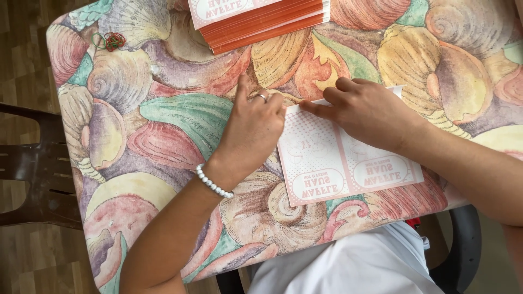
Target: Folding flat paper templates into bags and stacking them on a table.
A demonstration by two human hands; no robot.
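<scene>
1. The table [180, 109], covered in a shell-patterned cloth of purple, green, orange and yellow, fills most of the head view.
2. A brown chair [32, 163] stands on the wooden floor at nine o'clock of the table.
3. A stack of orange-edged flat cards [261, 19] lies at twelve o'clock, cut off by the top edge of the view.
4. The flat pink-and-white printed card [332, 163] lies just right of centre, near the table's six o'clock edge, its far edge under both hands.
5. The right hand [365, 106] lies palm down on the card's far end at about one o'clock of it, fingers stretched flat and pressing; it grasps nothing.
6. The left hand [253, 128] sits at the card's ten o'clock corner, fingers curled, fingertips touching the card's edge; whether it pinches the card cannot be told. It wears a ring and a white bead bracelet [213, 183].
7. Red and green rubber bands [109, 40] lie at the table's ten o'clock corner, well apart from the hands.
</scene>
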